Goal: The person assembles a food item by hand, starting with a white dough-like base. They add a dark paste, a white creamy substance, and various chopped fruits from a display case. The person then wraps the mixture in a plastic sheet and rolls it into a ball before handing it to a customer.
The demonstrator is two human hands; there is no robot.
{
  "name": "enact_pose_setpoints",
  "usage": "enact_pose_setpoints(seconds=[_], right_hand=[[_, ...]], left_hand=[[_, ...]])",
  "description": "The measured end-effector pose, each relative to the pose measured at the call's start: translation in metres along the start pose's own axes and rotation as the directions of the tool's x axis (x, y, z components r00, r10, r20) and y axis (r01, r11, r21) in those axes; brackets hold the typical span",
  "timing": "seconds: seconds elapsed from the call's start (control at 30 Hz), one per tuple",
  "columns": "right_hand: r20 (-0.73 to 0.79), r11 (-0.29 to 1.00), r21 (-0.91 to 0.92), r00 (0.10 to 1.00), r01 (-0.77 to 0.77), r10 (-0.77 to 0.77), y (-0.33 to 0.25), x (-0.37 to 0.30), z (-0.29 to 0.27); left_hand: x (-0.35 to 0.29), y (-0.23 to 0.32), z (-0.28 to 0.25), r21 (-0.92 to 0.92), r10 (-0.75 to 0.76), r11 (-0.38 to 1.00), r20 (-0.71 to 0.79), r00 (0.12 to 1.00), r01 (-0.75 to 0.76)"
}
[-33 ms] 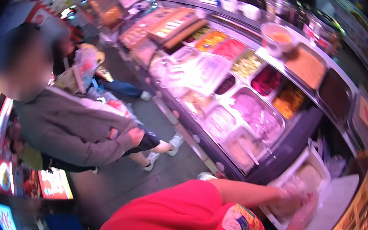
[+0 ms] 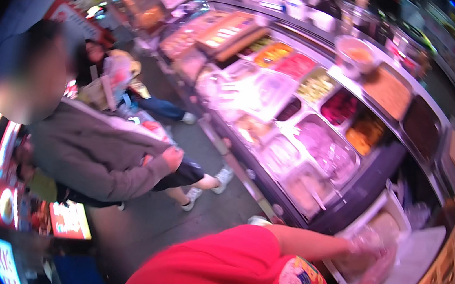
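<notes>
My left hand (image 2: 367, 242) and my right hand (image 2: 383, 270) are close together at the lower right, both in clear plastic gloves. They rest in a white tray (image 2: 397, 204) that holds something pale. The blur hides whether the fingers grip anything. My red printed T-shirt (image 2: 234, 273) fills the lower middle, and my bare left forearm (image 2: 311, 244) reaches from it toward the tray.
A long display counter (image 2: 358, 186) runs diagonally, with several tubs of pink, yellow, red and orange food. A person in a grey jacket (image 2: 95, 154) stands on the dark floor (image 2: 172, 220) at left, with another person behind. A white board (image 2: 414, 261) lies beside the tray.
</notes>
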State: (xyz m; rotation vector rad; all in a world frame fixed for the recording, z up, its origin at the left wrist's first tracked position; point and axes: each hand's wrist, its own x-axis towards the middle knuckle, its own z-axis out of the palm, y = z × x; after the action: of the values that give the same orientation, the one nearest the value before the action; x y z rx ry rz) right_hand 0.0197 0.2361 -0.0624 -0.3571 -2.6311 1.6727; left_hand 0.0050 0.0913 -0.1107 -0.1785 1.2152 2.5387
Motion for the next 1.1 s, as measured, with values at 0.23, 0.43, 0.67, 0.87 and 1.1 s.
enact_pose_setpoints(seconds=[0.23, 0.43, 0.67, 0.87, 1.1], right_hand=[[0.272, 0.873, 0.470, 0.962, -0.131, -0.002, -0.056, -0.014, 0.024], [0.216, 0.958, 0.275, 0.966, 0.082, -0.144, -0.057, -0.031, 0.040], [0.080, 0.967, 0.244, 0.993, 0.065, -0.087, -0.049, -0.034, 0.056], [0.038, 0.952, 0.223, 0.974, 0.212, -0.225, -0.050, -0.029, 0.048], [0.085, 0.868, 0.495, 0.991, 0.046, -0.101, -0.062, -0.019, 0.024]], left_hand=[[-0.003, 0.000, 0.003, 0.334, 0.034, 0.941, 0.046, 0.998, -0.048], [0.013, -0.028, 0.004, 0.314, 0.168, 0.933, 0.044, 0.985, -0.174], [-0.036, 0.046, 0.002, 0.510, -0.016, 0.860, 0.050, 0.999, -0.012], [-0.013, 0.013, -0.001, 0.641, 0.325, 0.642, 0.270, 0.906, -0.421], [-0.028, 0.070, 0.024, 0.888, -0.139, 0.316, 0.391, 0.910, -0.334]])
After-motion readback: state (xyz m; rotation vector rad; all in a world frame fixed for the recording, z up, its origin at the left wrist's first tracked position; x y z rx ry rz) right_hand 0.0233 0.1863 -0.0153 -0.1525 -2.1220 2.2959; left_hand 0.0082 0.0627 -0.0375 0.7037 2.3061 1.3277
